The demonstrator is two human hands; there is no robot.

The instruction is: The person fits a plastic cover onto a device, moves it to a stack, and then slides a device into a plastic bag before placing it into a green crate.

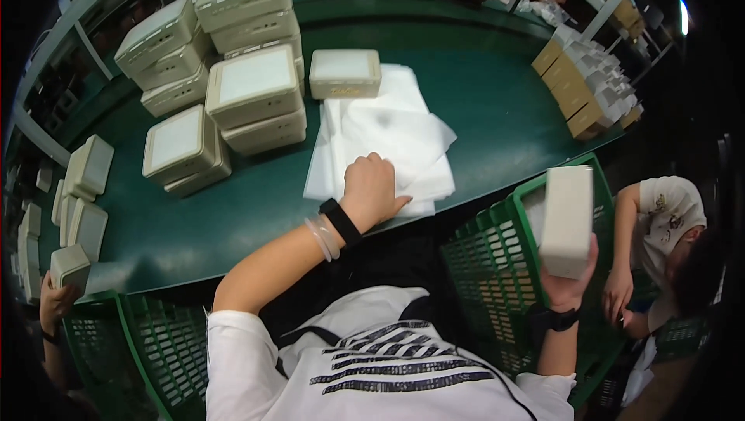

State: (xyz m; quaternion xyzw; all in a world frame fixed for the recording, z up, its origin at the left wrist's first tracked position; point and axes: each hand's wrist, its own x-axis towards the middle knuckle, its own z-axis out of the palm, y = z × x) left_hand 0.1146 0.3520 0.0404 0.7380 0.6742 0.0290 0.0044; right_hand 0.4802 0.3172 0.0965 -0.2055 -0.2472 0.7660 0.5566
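My left hand (370, 190) rests on a loose stack of thin white packing sheets (388, 122) at the table's front edge. Its fingers curl under in a closed shape with the thumb out to the side; whatever they may grip is hidden. Above a green plastic crate (497, 266) on the right, my right hand (569, 285) holds a beige box-shaped device (569, 215) upright from below. Just behind the sheets, touching them, lies a similar beige device (345, 72) with a pale top panel.
Stacks of beige devices (256, 95) fill the left-centre of the green table (481, 95). Small cartons (570, 87) stand at the far right. Another person's hand (58, 297) holds a device at left, beside a second green crate (155, 343). A co-worker (660, 219) bends close on the right.
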